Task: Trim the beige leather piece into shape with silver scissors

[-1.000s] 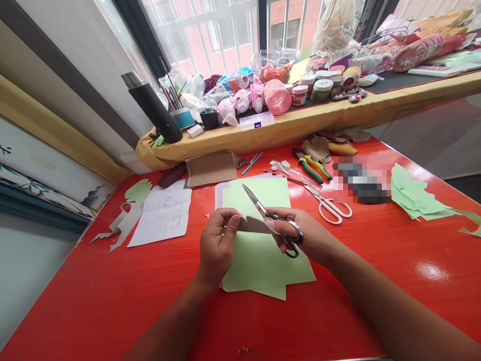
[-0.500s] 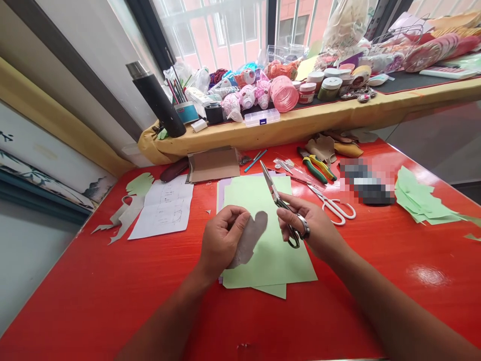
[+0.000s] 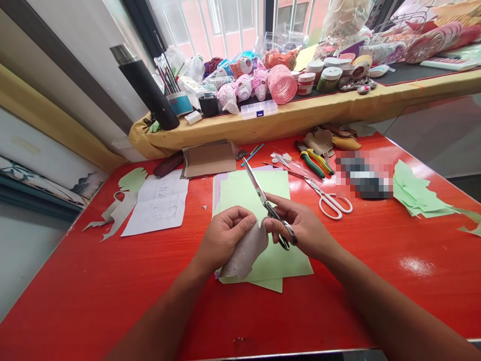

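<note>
Between finger and thumb, my left hand (image 3: 227, 235) pinches the upper edge of a grey cut-out piece (image 3: 246, 253), thin like paper or card. My right hand (image 3: 298, 225) is closed round the handles of metal scissors (image 3: 258, 186), whose blades point up and away to the left. The right thumb tip meets the right edge of the grey piece. The scissor blades are apart from it. Under both hands lie green paper sheets (image 3: 293, 268), stacked with lilac paper (image 3: 221, 177) partly showing behind.
White-handled scissors (image 3: 332, 204), pliers (image 3: 314, 159) and green paper scraps (image 3: 417, 195) lie on the right of the red table (image 3: 150, 296). At left are a drawn-on white sheet (image 3: 158, 203) and grey offcuts (image 3: 116, 210). A crowded sill with a black flask (image 3: 148, 90) runs behind.
My right hand has moved left with the scissors, and its thumb now touches the grey piece. The grey piece has turned and curved. The whole view has shifted slightly.
</note>
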`<state>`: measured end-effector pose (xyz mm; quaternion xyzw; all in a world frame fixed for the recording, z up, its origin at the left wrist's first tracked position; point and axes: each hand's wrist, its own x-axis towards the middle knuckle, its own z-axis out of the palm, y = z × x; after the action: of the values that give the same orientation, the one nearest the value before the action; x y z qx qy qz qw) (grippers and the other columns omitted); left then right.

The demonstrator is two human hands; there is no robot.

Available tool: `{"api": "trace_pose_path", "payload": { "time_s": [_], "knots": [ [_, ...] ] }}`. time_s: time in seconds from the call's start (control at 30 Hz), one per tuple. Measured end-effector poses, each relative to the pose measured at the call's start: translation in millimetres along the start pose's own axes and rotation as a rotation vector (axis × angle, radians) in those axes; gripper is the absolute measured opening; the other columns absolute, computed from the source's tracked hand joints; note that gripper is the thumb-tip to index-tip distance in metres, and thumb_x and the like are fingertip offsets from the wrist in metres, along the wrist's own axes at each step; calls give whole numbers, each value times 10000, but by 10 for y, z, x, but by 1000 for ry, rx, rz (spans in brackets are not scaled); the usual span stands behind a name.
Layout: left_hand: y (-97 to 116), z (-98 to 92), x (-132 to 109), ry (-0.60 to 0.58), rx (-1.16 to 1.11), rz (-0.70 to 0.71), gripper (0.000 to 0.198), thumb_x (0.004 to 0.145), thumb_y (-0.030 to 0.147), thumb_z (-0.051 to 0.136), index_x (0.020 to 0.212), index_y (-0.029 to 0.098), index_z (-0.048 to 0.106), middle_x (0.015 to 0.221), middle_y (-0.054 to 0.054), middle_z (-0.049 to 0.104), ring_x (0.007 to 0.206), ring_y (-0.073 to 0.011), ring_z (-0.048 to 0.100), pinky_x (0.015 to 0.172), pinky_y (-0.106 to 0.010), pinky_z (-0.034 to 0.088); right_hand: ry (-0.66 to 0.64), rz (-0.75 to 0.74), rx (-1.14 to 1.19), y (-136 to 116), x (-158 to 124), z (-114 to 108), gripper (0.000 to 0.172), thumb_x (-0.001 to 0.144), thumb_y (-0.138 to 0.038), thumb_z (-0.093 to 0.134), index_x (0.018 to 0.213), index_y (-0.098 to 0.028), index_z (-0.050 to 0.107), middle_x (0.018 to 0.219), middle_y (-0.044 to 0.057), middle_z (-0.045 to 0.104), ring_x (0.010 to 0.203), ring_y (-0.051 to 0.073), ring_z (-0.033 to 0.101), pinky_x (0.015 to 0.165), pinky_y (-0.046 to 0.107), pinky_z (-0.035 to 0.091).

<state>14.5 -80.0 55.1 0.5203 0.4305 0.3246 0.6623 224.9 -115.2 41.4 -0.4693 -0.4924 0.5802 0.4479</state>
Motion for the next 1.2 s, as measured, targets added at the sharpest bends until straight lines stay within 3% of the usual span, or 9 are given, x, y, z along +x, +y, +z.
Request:
{"api": "trace_pose_path", "payload": {
  "time_s": [0.17,0.37,0.47,0.57,0.7,0.83,0.97,1.2],
  "knots": [
    [3,16,-1,-71,-75,-54,433,802,575,882,828,177,714,750,-28,701,629,-139,574,584,-247,446,-60,32,3,30,-14,46,886,829,-447,929,1587,-128,601,704,-64,553,603,157,583,546,285,456],
    [-63,25,3,-144,-145,-95,367,911,529,809,891,179,700,822,-38,738,682,-149,644,651,-263,501,-100,20,-61,84,-38,97,726,905,-375,816,1553,-111,619,719,-62,546,573,142,574,531,285,456],
    [-106,0,13,-228,-203,-102,333,918,493,811,1046,198,725,944,-70,767,788,-194,705,721,-300,545,-72,29,-70,77,-36,87,682,934,-367,769,1550,-113,622,715,-49,575,576,149,582,524,284,460],
    [-144,-24,28,-284,-257,-64,491,843,368,893,1271,252,683,1101,-84,762,985,-260,735,853,-362,575,-15,35,-54,53,-18,59,694,946,-392,759,1571,-133,607,714,-50,578,579,150,583,524,281,467],
    [-176,-25,36,-240,-241,-16,579,830,288,888,1352,279,637,1105,-72,720,1040,-275,719,900,-390,569,25,57,-30,31,-1,51,775,925,-421,782,1599,-104,569,698,-66,547,574,154,589,524,284,468],
    [-175,-22,42,-133,-138,3,585,806,270,893,1342,276,656,1123,-55,682,1047,-247,694,864,-336,549,58,52,-15,28,8,57,843,902,-442,809,1613,-74,544,700,-60,576,574,155,589,524,287,454],
    [-162,-21,60,-89,-134,-46,612,793,318,910,1338,258,639,907,-10,705,860,-205,691,754,-304,522,128,4,7,12,14,36,885,889,-446,838,1622,-58,528,688,-51,617,565,159,601,543,299,476],
    [-192,-65,122,88,-148,-43,334,759,399,938,919,188,734,863,-43,776,768,-165,660,716,-276,476,106,-31,12,-26,-23,25,829,902,-469,846,1610,-136,572,700,-44,627,543,169,646,531,305,505]
  ]
}}
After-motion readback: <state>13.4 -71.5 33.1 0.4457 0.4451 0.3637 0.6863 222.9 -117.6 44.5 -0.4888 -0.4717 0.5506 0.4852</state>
